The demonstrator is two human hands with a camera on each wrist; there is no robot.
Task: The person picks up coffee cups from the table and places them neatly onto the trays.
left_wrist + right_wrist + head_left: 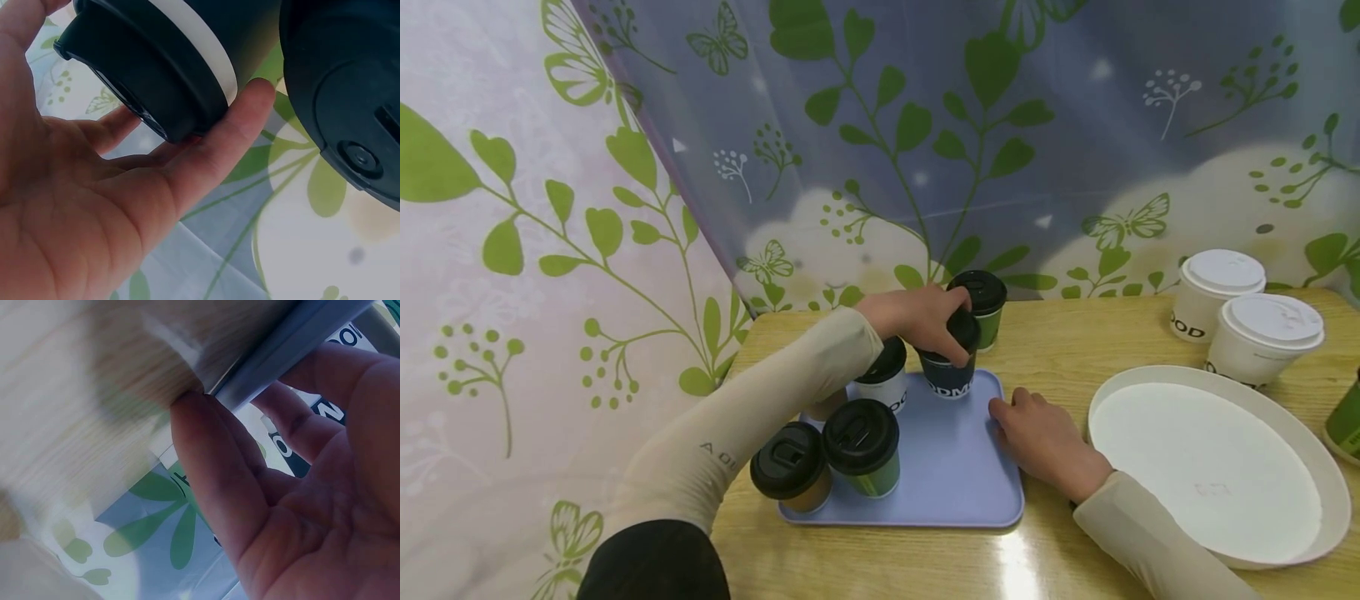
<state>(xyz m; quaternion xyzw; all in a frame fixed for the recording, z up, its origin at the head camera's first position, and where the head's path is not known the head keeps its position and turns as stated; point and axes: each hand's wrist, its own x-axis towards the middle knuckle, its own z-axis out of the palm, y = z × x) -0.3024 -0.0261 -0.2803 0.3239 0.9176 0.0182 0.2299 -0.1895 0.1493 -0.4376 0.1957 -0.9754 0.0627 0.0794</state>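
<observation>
My left hand [928,317] grips a navy paper coffee cup [946,379] from above, fingers round its black lid [147,65]. This cup overlaps the back right part of a lavender tray [958,483]. At the tray's right rim, my right hand [1041,437] pinches the edge [275,365] between thumb and fingers. On the tray's left side stand a brown cup [790,467], a green cup [865,450] and a white cup [887,387], all black-lidded. Another brown cup [827,406] is mostly hidden by my left forearm. Just behind the navy cup is a green cup [990,321].
A round white tray [1202,475] lies to the right on the wooden table [1067,333]. Behind it stand two white lidded cups [1195,304] [1255,350]. A green cup [1347,421] is cut off at the right edge. A patterned curtain [1075,150] hangs behind the table.
</observation>
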